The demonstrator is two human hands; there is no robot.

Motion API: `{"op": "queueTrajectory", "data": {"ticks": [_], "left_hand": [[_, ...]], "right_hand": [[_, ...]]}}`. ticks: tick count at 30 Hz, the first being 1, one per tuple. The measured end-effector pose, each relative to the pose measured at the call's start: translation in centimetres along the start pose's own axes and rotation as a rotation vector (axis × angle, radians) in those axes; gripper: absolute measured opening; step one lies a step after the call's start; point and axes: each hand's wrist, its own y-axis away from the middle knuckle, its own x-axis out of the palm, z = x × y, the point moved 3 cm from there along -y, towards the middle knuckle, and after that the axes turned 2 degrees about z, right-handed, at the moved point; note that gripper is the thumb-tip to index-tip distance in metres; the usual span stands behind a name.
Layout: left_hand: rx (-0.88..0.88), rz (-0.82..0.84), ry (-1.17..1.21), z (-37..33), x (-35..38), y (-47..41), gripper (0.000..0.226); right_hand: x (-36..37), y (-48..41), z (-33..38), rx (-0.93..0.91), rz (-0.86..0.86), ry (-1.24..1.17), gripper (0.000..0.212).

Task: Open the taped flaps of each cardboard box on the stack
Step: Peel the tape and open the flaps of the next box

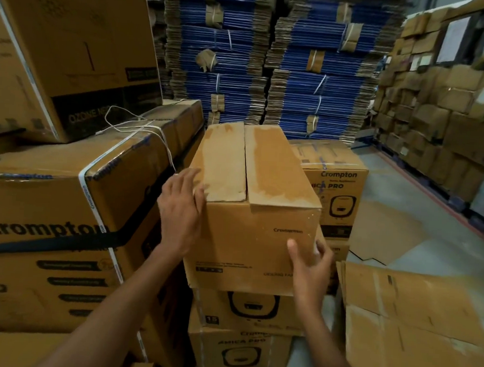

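Brightness: dim, warm indoor light falling from overhead.
Shadows: soft, with dark gaps between the strapped cartons (61, 213) at left and beneath the top box (254, 241).
Glare: faint sheen on the floor (392, 188); paper sheets (452, 40) washed pale.
Blur: smear over the right-hand box wall (439, 125); print unreadable there.
Distortion: wide-angle bowing at the edges.
Sharpest: the centre.

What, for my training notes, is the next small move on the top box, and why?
Probably lift the left hand to the seam and pull a flap up: the top box lies shut, while the right hand steadies its corner.
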Motion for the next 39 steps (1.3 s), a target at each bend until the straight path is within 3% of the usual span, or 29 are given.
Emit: {"op": "queueTrajectory", "data": {"ticks": [3, 6, 8, 10, 12, 18, 26, 30, 31, 35, 37, 39], "left_hand": [[0.137, 0.007, -0.207, -0.7, 0.4, 0.7, 0.056], [0.293, 0.119, -0.269, -1.9, 0.7, 0.8, 0.067], [0.452, 0.235, -0.345, -3.0, 1.3, 1.0, 0.074], [0.550, 0.338, -0.390, -4.0, 2.1, 1.1, 0.079], [0.578, 0.414, -0.411, -4.6, 2.6, 0.8, 0.080], [0.553, 0.536, -0.429, -5.7, 2.6, 0.1, 0.078], [0.467, 0.457, -0.233, -7.3, -0.1, -1.8, 0.069], [0.380, 0.442, -0.118, -8.1, -1.9, -3.7, 0.067], [0.372, 0.423, -0.081, -8.5, -2.4, -4.1, 0.066], [0.264, 0.308, 0.220, -9.7, -4.7, -5.2, 0.062], [0.147, 0.265, 0.502, -9.3, -5.0, -5.4, 0.060], [0.035, 0.243, 0.796, -8.3, -4.4, -4.9, 0.058]], "right_hand": [[0.2, 3.0, -7.2, 0.303, -0.063, -0.089, 0.110], [2.1, 4.7, -11.1, 0.690, 0.098, -0.385, 0.100], [3.8, 5.1, -11.3, 0.797, 0.218, -0.594, 0.097], [5.4, 4.9, -10.9, 0.803, 0.220, -0.756, 0.088], [6.9, 4.6, -10.7, 0.788, 0.212, -0.872, 0.077], [8.4, 5.0, -10.0, 0.746, 0.272, -0.957, 0.075], [8.8, 4.9, -7.4, 0.622, 0.142, -1.049, 0.088], [7.6, 3.2, -4.3, 0.462, 0.095, -0.976, 0.069], [7.1, 2.7, -3.3, 0.410, 0.077, -0.949, 0.073], [3.9, 0.5, 3.2, 0.207, -0.036, -0.865, 0.109], [1.6, -1.2, 7.6, 0.019, -0.097, -0.786, 0.113], [-0.5, -2.2, 12.7, -0.206, -0.113, -0.592, 0.100]]}}
